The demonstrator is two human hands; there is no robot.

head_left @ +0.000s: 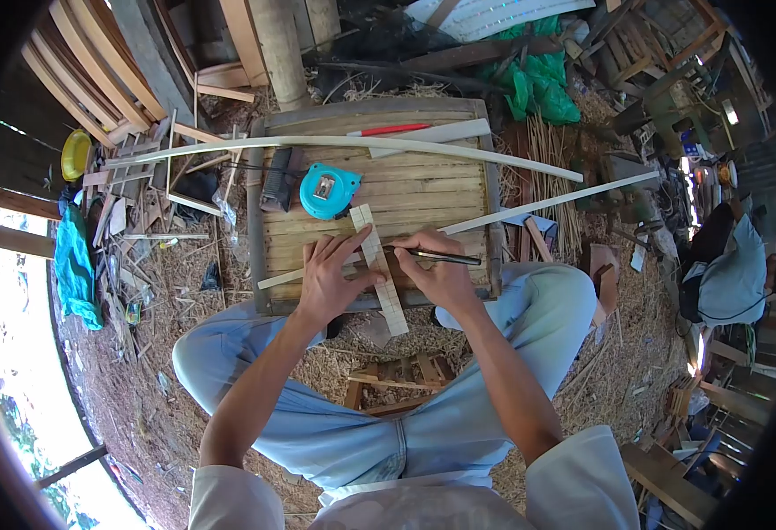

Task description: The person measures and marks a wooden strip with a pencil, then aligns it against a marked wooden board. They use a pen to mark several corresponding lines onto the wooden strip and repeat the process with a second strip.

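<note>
Slatted table (317, 234): supports a long thin strip (529, 200), partly hidden under the hands. Marked strip (390, 300): lies across it, pressed by the left hand's (329, 276) spread fingers. Tape measure (328, 192): just beyond; lettering not readable. Black pen (445, 257): gripped by the right hand (437, 269); its tip, apparently at the marked strip, is unclear.

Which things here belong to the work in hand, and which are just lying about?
In hand:
- short marked piece, held by left hand
- dark pen in right hand
- long strip crossing the piece
- probably tape measure

Lying about:
- green plastic
- yellow bowl
- teal bag
</note>
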